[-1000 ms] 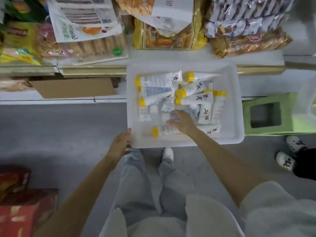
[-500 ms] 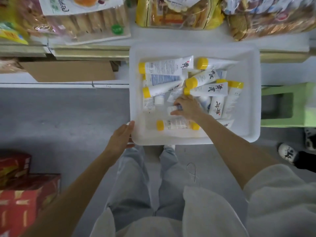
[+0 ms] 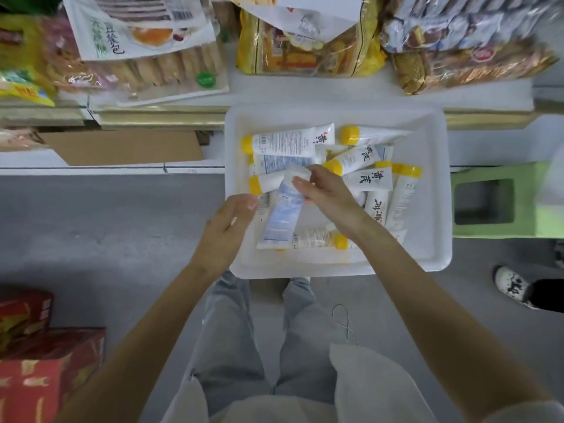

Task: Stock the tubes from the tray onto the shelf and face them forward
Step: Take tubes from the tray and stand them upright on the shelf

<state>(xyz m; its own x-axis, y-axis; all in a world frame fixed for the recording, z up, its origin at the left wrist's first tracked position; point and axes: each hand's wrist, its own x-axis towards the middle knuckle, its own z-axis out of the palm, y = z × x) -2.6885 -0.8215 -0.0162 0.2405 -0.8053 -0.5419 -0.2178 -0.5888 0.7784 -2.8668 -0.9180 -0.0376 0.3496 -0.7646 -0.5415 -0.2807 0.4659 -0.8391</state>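
fingers (image 3: 300, 182) of my right hand (image 3: 328, 198) were pinched around the capped end of a white and blue tube (image 3: 283, 213), lifted just above the pile of yellow-capped tubes (image 3: 354, 160) in the white tray (image 3: 433, 190). my left hand (image 3: 229, 222) sat at the tray's left edge, fingers loosely curled beside the tube, holding nothing i could see. behind the tray, the shelf (image 3: 305, 87) carried bagged snacks (image 3: 308, 47).

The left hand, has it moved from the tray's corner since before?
Yes. The left hand moved right, from the tray corner inward toward the white-capped tube.
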